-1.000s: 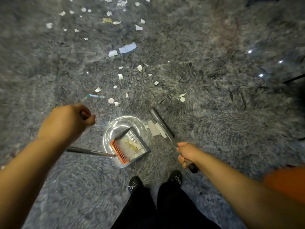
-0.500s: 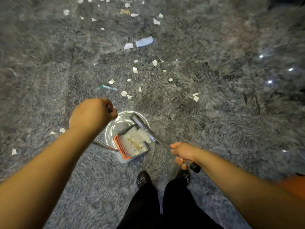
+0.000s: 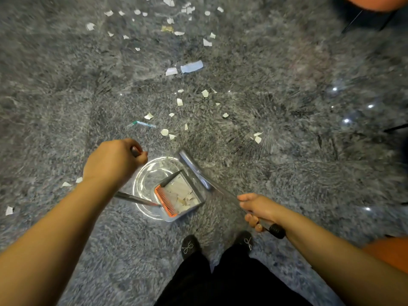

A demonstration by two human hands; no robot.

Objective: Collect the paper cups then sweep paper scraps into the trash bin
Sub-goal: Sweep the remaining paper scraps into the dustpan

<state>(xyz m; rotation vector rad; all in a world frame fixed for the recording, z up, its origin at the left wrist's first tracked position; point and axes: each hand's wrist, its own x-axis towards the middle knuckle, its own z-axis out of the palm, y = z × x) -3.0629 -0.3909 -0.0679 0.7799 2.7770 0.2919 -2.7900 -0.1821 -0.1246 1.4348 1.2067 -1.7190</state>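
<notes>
On the grey shaggy carpet stands a grey dustpan (image 3: 199,191) with an orange comb edge and white paper scraps inside. My left hand (image 3: 112,161) grips the top of its long handle (image 3: 134,198). My right hand (image 3: 257,209) grips the broom handle near its black end; the grey broom head (image 3: 194,170) lies at the dustpan's mouth. Several white paper scraps (image 3: 180,102) lie scattered on the carpet ahead, with a pale blue strip (image 3: 191,66) farther off. No paper cups are in view.
A round shiny glare patch (image 3: 146,180) surrounds the dustpan. A thin teal stick (image 3: 141,124) lies left of the scraps. My black shoes (image 3: 189,247) stand just behind the dustpan. An orange object (image 3: 388,252) sits at the lower right edge.
The broom swept several scraps from the right into the dustpan, then its head drew back to the pan's far right edge. My left hand shifted right over the pan handle.
</notes>
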